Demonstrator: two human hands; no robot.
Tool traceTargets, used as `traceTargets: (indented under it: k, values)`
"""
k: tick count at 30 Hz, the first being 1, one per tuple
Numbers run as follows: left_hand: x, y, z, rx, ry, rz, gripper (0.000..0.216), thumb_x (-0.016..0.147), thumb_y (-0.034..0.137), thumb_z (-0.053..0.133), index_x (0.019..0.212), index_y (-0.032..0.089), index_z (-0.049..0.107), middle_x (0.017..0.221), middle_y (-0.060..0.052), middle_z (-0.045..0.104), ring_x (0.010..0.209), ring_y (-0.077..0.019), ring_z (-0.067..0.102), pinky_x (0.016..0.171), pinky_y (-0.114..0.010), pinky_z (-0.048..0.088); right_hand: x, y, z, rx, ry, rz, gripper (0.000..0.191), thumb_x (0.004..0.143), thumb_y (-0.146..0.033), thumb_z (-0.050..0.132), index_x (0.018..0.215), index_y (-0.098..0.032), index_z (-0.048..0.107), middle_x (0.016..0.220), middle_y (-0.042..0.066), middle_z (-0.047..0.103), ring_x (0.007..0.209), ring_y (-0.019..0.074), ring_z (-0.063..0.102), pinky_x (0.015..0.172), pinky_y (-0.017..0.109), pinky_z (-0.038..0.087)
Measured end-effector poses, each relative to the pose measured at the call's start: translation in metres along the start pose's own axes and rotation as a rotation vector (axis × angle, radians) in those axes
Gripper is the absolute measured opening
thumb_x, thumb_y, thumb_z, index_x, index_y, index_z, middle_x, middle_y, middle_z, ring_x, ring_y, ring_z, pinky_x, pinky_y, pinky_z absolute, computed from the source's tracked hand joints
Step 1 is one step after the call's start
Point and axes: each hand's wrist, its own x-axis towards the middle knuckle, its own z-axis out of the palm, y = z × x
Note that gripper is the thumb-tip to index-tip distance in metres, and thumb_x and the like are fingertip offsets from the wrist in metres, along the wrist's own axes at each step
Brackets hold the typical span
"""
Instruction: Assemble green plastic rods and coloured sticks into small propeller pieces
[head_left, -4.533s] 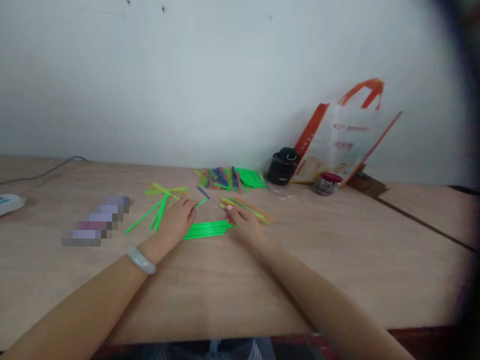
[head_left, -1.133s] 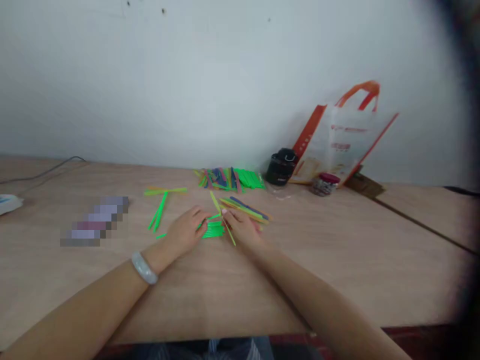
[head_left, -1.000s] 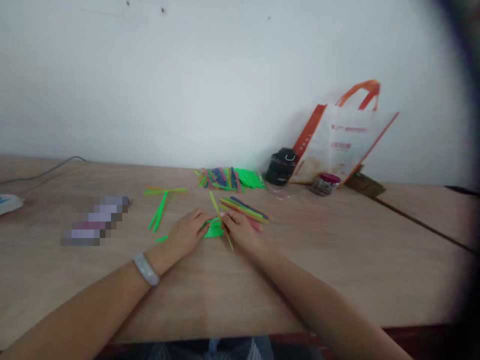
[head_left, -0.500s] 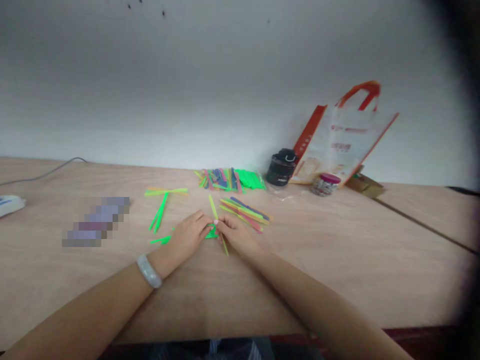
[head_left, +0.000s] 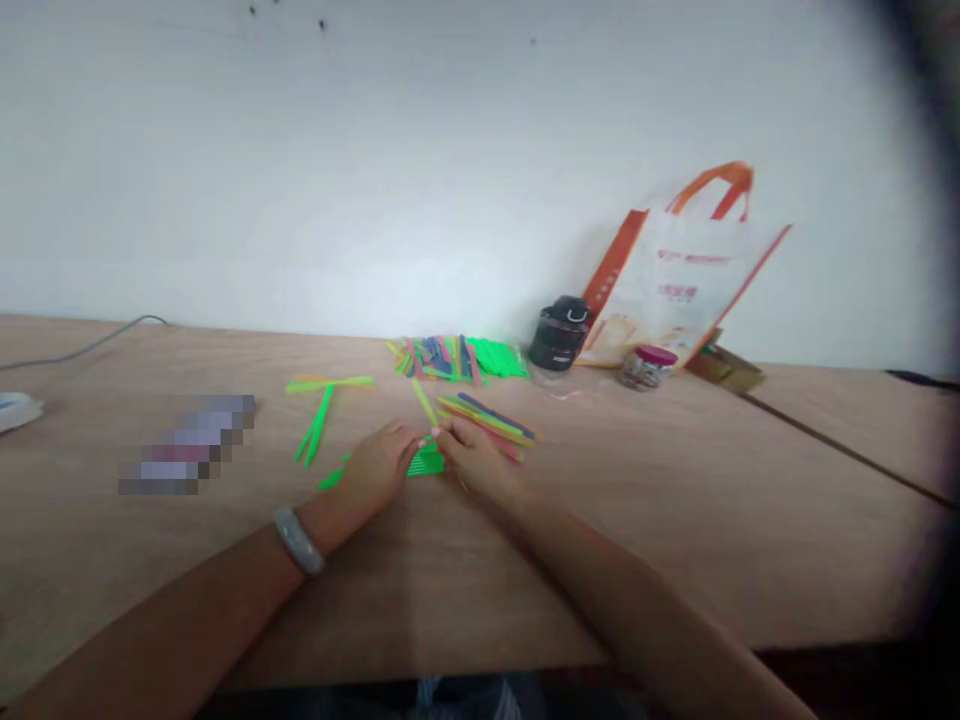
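Observation:
My left hand [head_left: 379,465] and my right hand [head_left: 476,460] meet over a small bundle of bright green plastic sticks [head_left: 426,463] on the wooden table [head_left: 600,520]. The left fingertips press the bundle's left side. A long yellow-green stick [head_left: 424,402] runs under my right fingers, and its lower end barely shows below that hand. Short green pieces [head_left: 331,480] lie just left of my left hand. Beside my right hand lies a loose group of multicoloured sticks [head_left: 484,420]. A pale bangle [head_left: 298,540] circles my left wrist.
Farther off lie a crossed arrangement of green and yellow sticks [head_left: 319,410] and a larger coloured pile [head_left: 454,358]. Along the wall stand a black container [head_left: 559,333], a red-lidded jar [head_left: 646,368] and a white-and-orange bag [head_left: 667,285]. A table seam runs at right.
My hands have drawn closer over the green bundle, which shows less than before. The long yellow-green stick has tilted, and less of its lower end shows below my right hand.

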Motion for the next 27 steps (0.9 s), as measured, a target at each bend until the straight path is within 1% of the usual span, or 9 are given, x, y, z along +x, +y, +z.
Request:
traceTargets:
  k: [2, 3, 5, 6, 8, 10, 12, 19, 27]
  values:
    - [0.0, -0.002, 0.0, -0.028, 0.014, -0.027, 0.026, 0.095, 0.027, 0.038, 0.09, 0.018, 0.062, 0.086, -0.005, 0.062, 0.082, -0.0172, 0.058, 0.073, -0.028, 0.046, 0.01, 0.005, -0.016, -0.092, 0.109, -0.004, 0.027, 0.085, -0.04, 0.043, 0.071, -0.019, 0.051, 0.06, -0.003, 0.052, 0.056, 0.0127, 0.05, 0.055, 0.025, 0.04]
    - [0.0, -0.002, 0.001, -0.034, 0.014, -0.036, 0.027, 0.095, 0.027, 0.038, 0.09, 0.017, 0.062, 0.086, -0.005, 0.062, 0.082, -0.0172, 0.058, 0.073, -0.028, 0.046, 0.015, 0.009, -0.025, -0.181, 0.191, -0.019, 0.028, 0.088, -0.039, 0.04, 0.074, -0.018, 0.054, 0.064, -0.001, 0.055, 0.06, 0.0139, 0.052, 0.059, 0.026, 0.042]
    - [-0.001, 0.001, 0.002, -0.034, -0.01, -0.019, 0.027, 0.095, 0.027, 0.039, 0.089, 0.017, 0.063, 0.084, -0.005, 0.061, 0.081, -0.017, 0.057, 0.074, -0.028, 0.046, 0.023, 0.016, -0.043, -0.453, 0.29, -0.065, 0.027, 0.09, -0.034, 0.04, 0.083, -0.017, 0.061, 0.08, 0.004, 0.062, 0.078, 0.0172, 0.058, 0.071, 0.029, 0.044]
    - [-0.001, 0.003, 0.004, -0.032, -0.031, 0.013, 0.026, 0.094, 0.025, 0.04, 0.088, 0.017, 0.064, 0.085, -0.005, 0.06, 0.081, -0.017, 0.057, 0.075, -0.029, 0.046, 0.026, 0.019, -0.05, -0.595, 0.298, -0.066, 0.026, 0.09, -0.031, 0.041, 0.088, -0.017, 0.063, 0.088, 0.006, 0.063, 0.085, 0.0184, 0.058, 0.076, 0.03, 0.043]
    - [-0.002, 0.009, 0.007, -0.018, -0.076, 0.101, 0.024, 0.093, 0.021, 0.041, 0.091, 0.017, 0.065, 0.088, -0.006, 0.06, 0.086, -0.0176, 0.056, 0.079, -0.03, 0.046, 0.03, 0.024, -0.059, -0.747, 0.269, -0.052, 0.026, 0.091, -0.027, 0.042, 0.09, -0.017, 0.066, 0.095, 0.009, 0.063, 0.092, 0.0201, 0.057, 0.081, 0.032, 0.042]
    - [-0.003, 0.012, 0.011, 0.015, -0.117, 0.186, 0.023, 0.092, 0.017, 0.042, 0.096, 0.017, 0.065, 0.094, -0.007, 0.06, 0.092, -0.0189, 0.054, 0.084, -0.032, 0.045, 0.031, 0.027, -0.061, -0.89, 0.216, -0.028, 0.027, 0.092, -0.025, 0.041, 0.09, -0.016, 0.067, 0.096, 0.011, 0.062, 0.093, 0.0202, 0.056, 0.083, 0.031, 0.04]
    - [-0.005, 0.013, 0.014, 0.047, -0.14, 0.221, 0.022, 0.091, 0.016, 0.044, 0.099, 0.017, 0.064, 0.098, -0.008, 0.059, 0.096, -0.02, 0.052, 0.087, -0.034, 0.045, 0.031, 0.03, -0.06, -1.009, 0.165, -0.011, 0.029, 0.093, -0.024, 0.04, 0.089, -0.016, 0.068, 0.094, 0.011, 0.062, 0.094, 0.0194, 0.055, 0.083, 0.029, 0.039]
    - [-0.008, -0.001, 0.018, 0.023, -0.107, 0.186, 0.021, 0.089, 0.02, 0.05, 0.107, 0.02, 0.061, 0.112, -0.007, 0.056, 0.105, -0.0212, 0.049, 0.094, -0.039, 0.044, 0.03, 0.038, -0.058, -1.167, 0.095, -0.014, 0.029, 0.092, -0.025, 0.043, 0.089, -0.015, 0.069, 0.096, 0.013, 0.061, 0.09, 0.0196, 0.053, 0.08, 0.029, 0.037]
    - [-0.005, -0.006, 0.014, 0.035, -0.066, 0.158, 0.026, 0.09, 0.03, 0.051, 0.113, 0.021, 0.059, 0.115, -0.007, 0.057, 0.108, -0.0217, 0.051, 0.094, -0.038, 0.044, 0.024, 0.033, -0.057, -1.125, 0.112, -0.07, 0.026, 0.092, -0.026, 0.044, 0.092, -0.016, 0.069, 0.097, 0.011, 0.061, 0.09, 0.0198, 0.052, 0.081, 0.03, 0.039]
